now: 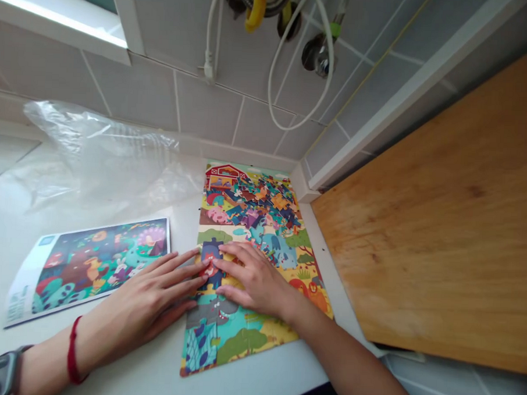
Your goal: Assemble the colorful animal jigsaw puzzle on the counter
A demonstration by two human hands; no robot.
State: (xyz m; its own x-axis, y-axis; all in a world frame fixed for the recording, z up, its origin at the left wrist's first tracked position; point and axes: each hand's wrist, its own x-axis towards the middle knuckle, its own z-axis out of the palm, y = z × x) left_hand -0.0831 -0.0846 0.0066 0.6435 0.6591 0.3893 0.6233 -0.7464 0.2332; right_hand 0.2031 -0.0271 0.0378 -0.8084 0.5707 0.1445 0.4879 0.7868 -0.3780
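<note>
My left hand (157, 292), with a red cord and a dark watch at the wrist, lies with fingers stretched out. Its fingertips touch the left side of some joined dark blue puzzle pieces (207, 250) that show a red figure. From the other side, my right hand (252, 278) rests with fingers spread, its tips on the same pieces. Beneath both is a colourful puzzle board (239, 343) with printed animals and trees. Another joined bit of puzzle (201, 346), patterned with leaves, lies at the board's near left corner. My right palm covers part of the board's middle.
A heap of loose puzzle pieces (267, 200) lies on the board's far half. To the left are a picture sheet (98, 266) and a crumpled clear plastic bag (117, 156). A wooden panel (441, 217) leans on the right. White cable (272, 99) hangs by the tiled wall.
</note>
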